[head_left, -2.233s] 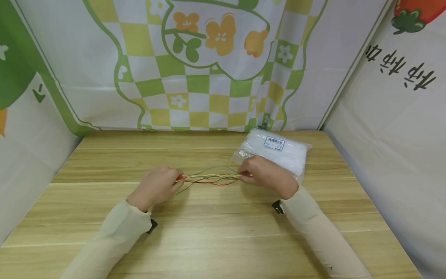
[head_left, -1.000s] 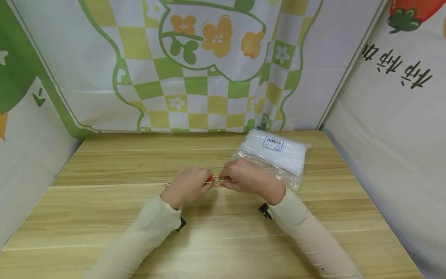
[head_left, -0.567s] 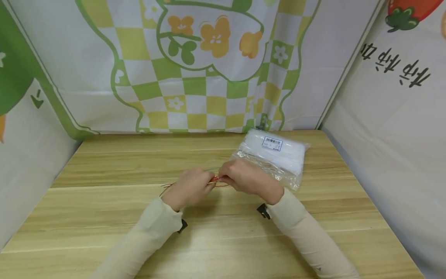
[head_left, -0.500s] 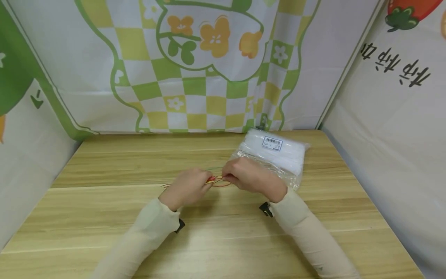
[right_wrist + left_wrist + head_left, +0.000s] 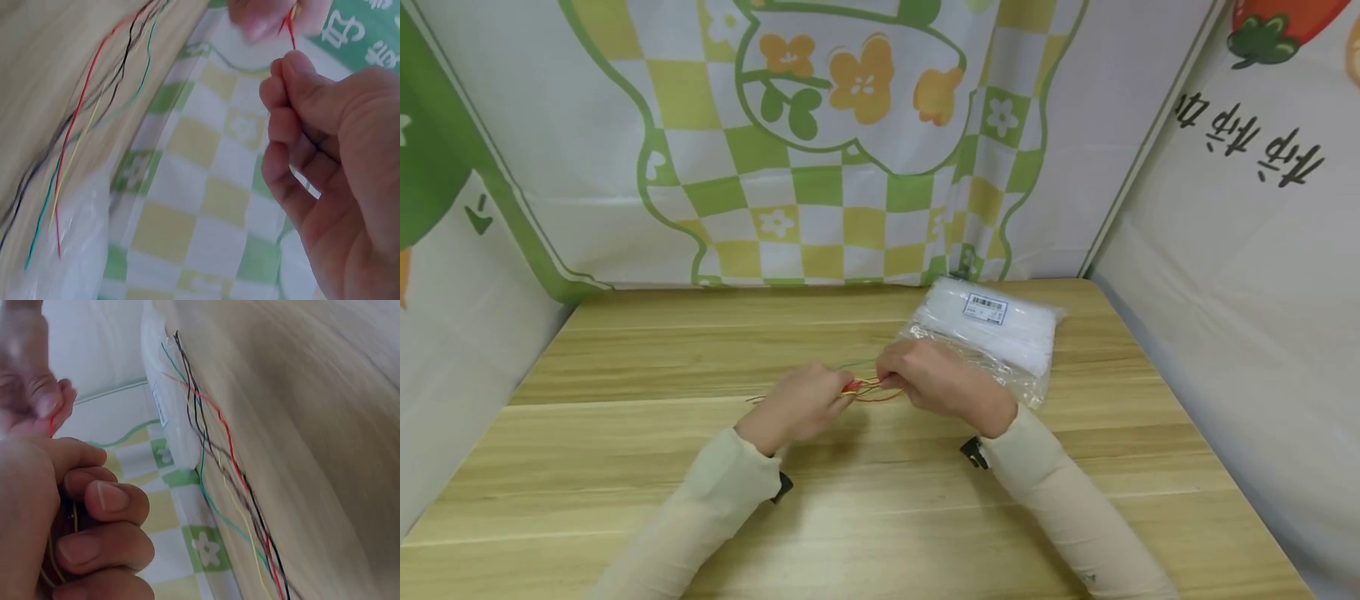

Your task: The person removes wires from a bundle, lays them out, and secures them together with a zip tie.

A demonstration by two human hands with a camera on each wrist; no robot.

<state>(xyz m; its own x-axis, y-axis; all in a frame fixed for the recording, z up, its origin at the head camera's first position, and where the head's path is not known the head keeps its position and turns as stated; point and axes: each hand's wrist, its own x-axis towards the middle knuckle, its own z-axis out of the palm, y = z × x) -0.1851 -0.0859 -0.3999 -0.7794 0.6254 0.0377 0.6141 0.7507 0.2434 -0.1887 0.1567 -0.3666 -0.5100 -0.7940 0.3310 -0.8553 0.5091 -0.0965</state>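
Between the two hands runs a bundle of thin coloured cords (image 5: 880, 400) in red, yellow, green and dark strands. My left hand (image 5: 801, 404) is curled round the bundle, and loose cord ends stick out behind it. Thumb and forefinger of my right hand (image 5: 936, 383) pinch a red strand (image 5: 292, 39), stretched short between the hands in the right wrist view. Other strands hang free in an arc, as the red cord (image 5: 228, 440) among green, yellow and black ones in the left wrist view shows. What lies inside the left palm is mostly hidden.
A clear plastic bag (image 5: 1022, 329) with white contents and a barcode label lies behind the right hand on the wooden table (image 5: 880, 517). Behind the table hangs a green and yellow checked curtain (image 5: 820, 183). White printed sheets border both sides.
The hands, wide apart at first, have come close together. The right hand drew in to the left, then backed off slightly to the right with the strand. The left hand shifted slightly left.
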